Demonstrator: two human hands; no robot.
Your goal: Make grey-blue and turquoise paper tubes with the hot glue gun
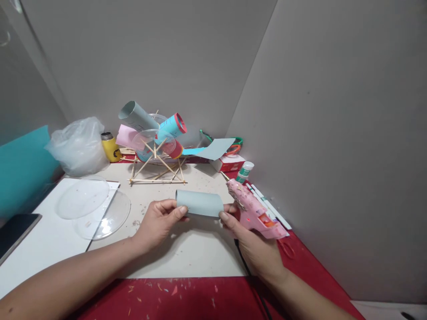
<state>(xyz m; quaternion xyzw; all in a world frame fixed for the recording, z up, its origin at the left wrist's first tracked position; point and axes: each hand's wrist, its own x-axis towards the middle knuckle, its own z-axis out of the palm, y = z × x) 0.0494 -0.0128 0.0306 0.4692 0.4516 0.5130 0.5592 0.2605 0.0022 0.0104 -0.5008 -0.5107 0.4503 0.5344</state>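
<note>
A short grey paper tube [199, 203] lies level between my two hands above the white board. My left hand [163, 220] pinches its left end, thumb in front and fingers behind. At the other end, my right hand [256, 249] grips the edge between thumb and finger. That same hand also holds a pink glue gun [248, 202], whose handle is mostly hidden by the hand. The nozzle points up and away to the left, and a black cord [248, 262] hangs below. Dried glue and bits crust the gun's front.
Behind stands a stick frame [158, 181] with clear discs and paper tubes. Clear plastic lids [113, 213] overlap a white sheet at left, near a phone [16, 231]. A plastic bag [80, 146], yellow bottle [110, 147], glue stick [245, 172] and red box [231, 163] sit around the edges.
</note>
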